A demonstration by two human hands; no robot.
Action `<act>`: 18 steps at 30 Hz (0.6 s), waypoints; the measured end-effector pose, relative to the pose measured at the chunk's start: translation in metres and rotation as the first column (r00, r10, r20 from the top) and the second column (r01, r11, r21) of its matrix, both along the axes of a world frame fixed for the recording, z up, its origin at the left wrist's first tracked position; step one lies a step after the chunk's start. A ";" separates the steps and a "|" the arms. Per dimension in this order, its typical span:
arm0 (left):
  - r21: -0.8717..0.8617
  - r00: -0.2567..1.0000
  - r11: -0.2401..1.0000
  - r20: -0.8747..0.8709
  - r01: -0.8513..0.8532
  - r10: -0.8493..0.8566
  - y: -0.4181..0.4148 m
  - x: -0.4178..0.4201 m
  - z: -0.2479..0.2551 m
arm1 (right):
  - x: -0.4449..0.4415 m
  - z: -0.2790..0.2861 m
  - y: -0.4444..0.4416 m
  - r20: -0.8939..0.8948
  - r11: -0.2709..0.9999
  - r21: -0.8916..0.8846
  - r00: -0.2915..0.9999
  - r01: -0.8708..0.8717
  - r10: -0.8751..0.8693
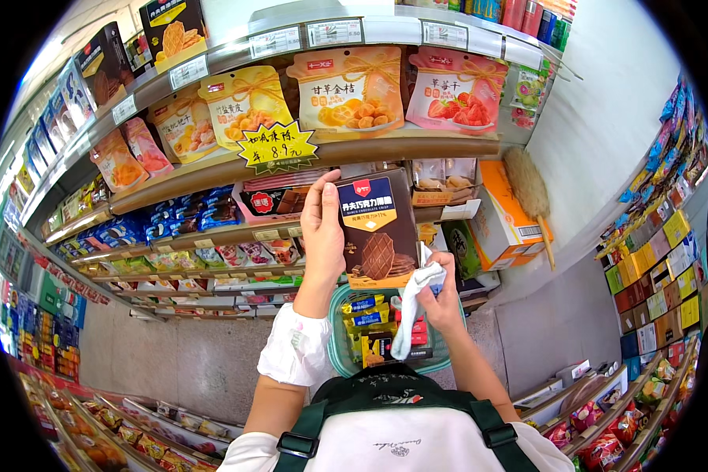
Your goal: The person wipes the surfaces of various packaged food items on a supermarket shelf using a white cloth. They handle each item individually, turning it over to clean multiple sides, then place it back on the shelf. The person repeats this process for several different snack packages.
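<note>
A dark box of chocolate crisps [373,236] is held upright before the shelves. My left hand [323,227] grips its left side, thumb near the top corner. At the box's lower right corner, my right hand [442,295] holds a crumpled white cloth [414,307] that hangs down. Below the box stands a green plastic basket [337,348] holding yellow-and-blue packets [369,317] and several small boxes. A white sleeve cover is around my left wrist.
Shelves ahead carry dried-fruit pouches [351,91], blue snack packs [218,207] and price tags. To the right are an orange-and-white carton [501,218] and a duster [525,183] near a white wall. More snack shelves are behind and at both sides.
</note>
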State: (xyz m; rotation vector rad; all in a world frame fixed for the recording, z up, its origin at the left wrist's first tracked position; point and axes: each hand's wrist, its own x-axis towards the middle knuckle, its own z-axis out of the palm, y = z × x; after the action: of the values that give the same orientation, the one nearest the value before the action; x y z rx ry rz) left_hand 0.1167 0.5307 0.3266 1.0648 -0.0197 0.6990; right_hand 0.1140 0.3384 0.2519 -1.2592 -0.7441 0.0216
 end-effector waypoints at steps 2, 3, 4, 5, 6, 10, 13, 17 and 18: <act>0.021 1.000 1.000 0.026 -0.010 0.009 -0.004 -0.001 -0.004 | -0.001 0.003 0.001 0.021 0.998 0.040 0.998 0.058 -0.059; 0.088 0.999 0.996 0.022 -0.024 0.022 -0.006 0.000 -0.006 | 0.000 0.006 0.003 0.028 0.994 0.060 0.996 0.087 -0.089; 0.227 0.996 0.970 0.027 -0.086 0.082 -0.010 -0.001 -0.006 | 0.004 0.003 0.005 0.164 0.983 0.069 0.970 0.170 -0.179; 0.361 0.989 0.921 0.040 -0.144 0.139 -0.012 -0.003 -0.006 | 0.004 0.006 0.005 0.302 0.977 0.012 0.930 0.214 -0.208; 0.436 0.987 0.892 -0.041 -0.123 0.156 -0.007 -0.003 -0.010 | 0.001 0.015 0.004 0.437 0.964 -0.040 0.872 0.263 -0.220; 0.361 0.997 0.932 -0.082 0.042 -0.013 -0.012 -0.011 -0.011 | -0.002 0.009 0.001 0.633 0.926 -0.173 0.759 0.334 -0.156; 0.126 0.966 0.959 -0.080 0.255 -0.247 -0.016 -0.018 0.002 | -0.004 0.010 -0.003 0.570 0.948 -0.156 0.809 0.276 -0.142; 0.133 0.917 0.909 0.003 0.395 -0.399 -0.012 -0.016 -0.012 | 0.004 0.044 0.003 0.351 0.959 0.096 0.892 0.268 -0.285; 0.124 0.908 0.902 0.018 0.413 -0.419 -0.018 -0.019 -0.007 | 0.005 0.059 0.010 0.432 0.946 0.062 0.846 0.319 -0.314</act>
State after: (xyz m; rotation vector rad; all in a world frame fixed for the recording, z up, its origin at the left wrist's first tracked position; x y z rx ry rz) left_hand 0.0979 0.5128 0.3195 1.1118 -0.3235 0.3342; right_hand 0.1191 0.3480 0.3104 -1.4042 -0.9089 -0.5471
